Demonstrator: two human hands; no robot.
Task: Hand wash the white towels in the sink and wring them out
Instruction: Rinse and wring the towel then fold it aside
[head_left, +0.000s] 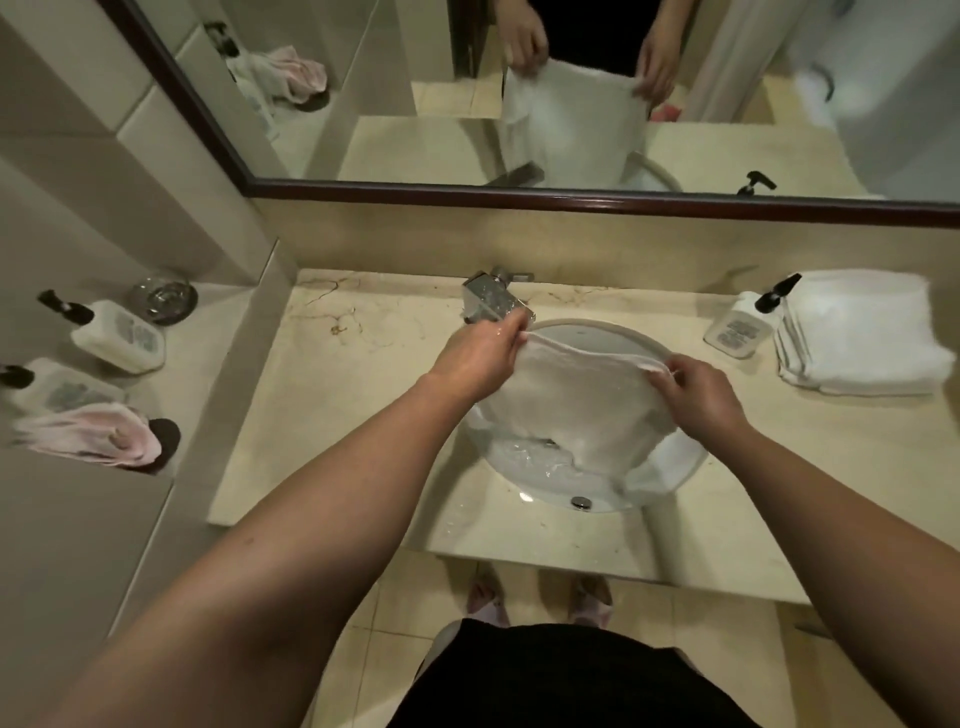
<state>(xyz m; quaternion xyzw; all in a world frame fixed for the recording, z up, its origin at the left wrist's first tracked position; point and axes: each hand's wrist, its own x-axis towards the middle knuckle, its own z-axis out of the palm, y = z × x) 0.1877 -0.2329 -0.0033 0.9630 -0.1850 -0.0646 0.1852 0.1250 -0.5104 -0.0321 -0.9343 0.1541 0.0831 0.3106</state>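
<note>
My left hand (480, 358) pinches one top corner of a white towel (582, 410) and my right hand (698, 397) pinches the other, so it hangs spread over the sink (670, 475). Its lower edge dips into the basin, which holds water. The tap (493, 299) stands just behind my left hand. On the counter (363, 415) to the right a pump bottle (743, 327) touches a stack of folded white towels (862, 335)

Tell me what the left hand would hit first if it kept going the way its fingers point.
Most likely the chrome faucet: the left hand, pinching the white towel by a corner, points up toward its spout, which sits just beyond the fingertips. Depth is unclear.
</note>
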